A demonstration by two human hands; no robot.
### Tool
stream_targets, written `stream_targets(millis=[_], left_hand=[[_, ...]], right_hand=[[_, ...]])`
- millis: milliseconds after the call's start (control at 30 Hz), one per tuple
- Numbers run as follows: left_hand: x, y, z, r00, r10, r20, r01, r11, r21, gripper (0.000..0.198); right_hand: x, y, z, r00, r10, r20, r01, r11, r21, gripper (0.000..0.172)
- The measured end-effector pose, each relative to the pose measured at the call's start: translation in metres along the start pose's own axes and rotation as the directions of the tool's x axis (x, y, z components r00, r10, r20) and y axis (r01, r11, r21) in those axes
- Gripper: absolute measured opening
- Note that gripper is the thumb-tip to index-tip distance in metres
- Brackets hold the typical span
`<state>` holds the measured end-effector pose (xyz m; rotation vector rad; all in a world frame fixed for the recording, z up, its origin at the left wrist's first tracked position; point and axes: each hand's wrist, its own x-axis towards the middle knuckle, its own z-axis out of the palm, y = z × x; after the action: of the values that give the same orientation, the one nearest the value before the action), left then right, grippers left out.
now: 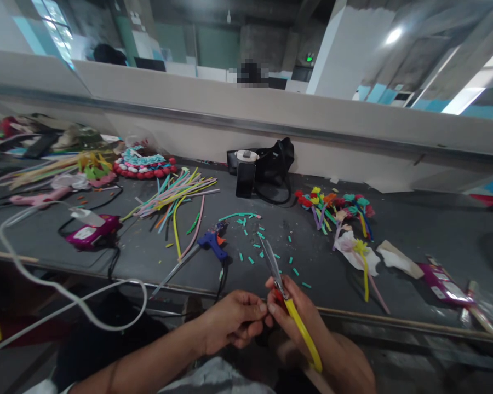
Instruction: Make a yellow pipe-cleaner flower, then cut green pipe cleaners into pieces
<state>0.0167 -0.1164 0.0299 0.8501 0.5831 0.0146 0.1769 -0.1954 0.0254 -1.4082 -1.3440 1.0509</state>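
Presently, I see the scissors in the right hand, its grip curled about them, blades angled over the counter. The left hand has thumb and fingertips pinched together beside it (on what, I cannot tell). Beyond lie scattered teal snippets, a blue glue gun to their left, colourful flowers to the right.

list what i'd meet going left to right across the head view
Pink glue gun, left magenta pack, blue glue gun, yellow-handled scissors in the right hand, yellow flower with a yellow stem, right magenta pack.
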Motion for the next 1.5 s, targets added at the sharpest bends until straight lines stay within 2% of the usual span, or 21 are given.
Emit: stream_targets(millis=[167,367,467,567,733,900,1000,1133,1233,1400,1500], left_hand=[[-0.003,-0.001,-0.002,0.999,0.000,0.033,-0.001,0.999,0.039,0.039],[-0.017,-0.005,-0.019,1.000,-0.016,-0.012,0.018,0.988,0.152,0.035],[-0.024,0.000,-0.028,0.999,-0.011,-0.034,0.018,0.978,0.208,0.035],[-0.025,0.011,-0.030,0.998,0.026,-0.062,-0.012,0.974,0.227,0.036],[-0.011,0.026,-0.020,0.996,0.060,-0.072,-0.047,0.984,0.170,0.039],[0.004,0.026,-0.015,0.994,0.086,-0.064,-0.068,0.969,0.239,0.033],[0.007,0.027,-0.015,0.981,0.134,-0.141,-0.105,0.975,0.196,0.027],[0.008,0.032,-0.016,0.956,0.179,-0.232,-0.155,0.981,0.117,0.026],[0.009,0.036,-0.014,0.942,0.210,-0.260,-0.194,0.977,0.086,0.023],[0.013,0.037,-0.009,0.947,0.206,-0.245,-0.190,0.978,0.086,0.019],[0.015,0.036,-0.008,0.951,0.202,-0.234,-0.181,0.978,0.106,0.020]], right_hand=[[0.000,0.002,0.006,0.994,0.060,-0.089,-0.061,0.998,-0.009,0.026],[0.004,0.010,0.004,0.977,0.024,-0.213,-0.044,0.995,-0.093,0.027],[0.009,0.011,0.001,0.966,-0.004,-0.258,-0.040,0.985,-0.167,0.025],[0.016,0.007,0.000,0.962,-0.018,-0.274,-0.046,0.973,-0.226,0.025],[0.023,-0.008,0.000,0.969,-0.050,-0.242,-0.024,0.955,-0.296,0.022],[0.025,-0.013,-0.004,0.970,-0.037,-0.240,-0.044,0.944,-0.326,0.024],[0.021,-0.013,-0.010,0.971,0.003,-0.240,-0.083,0.942,-0.325,0.030],[0.002,-0.010,-0.013,0.987,0.136,-0.090,-0.153,0.962,-0.227,0.037],[-0.013,-0.015,-0.013,0.979,0.197,-0.050,-0.202,0.963,-0.175,0.038],[-0.015,-0.035,-0.013,0.993,0.118,0.001,-0.113,0.957,-0.269,0.026],[-0.008,-0.035,-0.013,0.995,0.099,0.031,-0.087,0.958,-0.272,0.022]])
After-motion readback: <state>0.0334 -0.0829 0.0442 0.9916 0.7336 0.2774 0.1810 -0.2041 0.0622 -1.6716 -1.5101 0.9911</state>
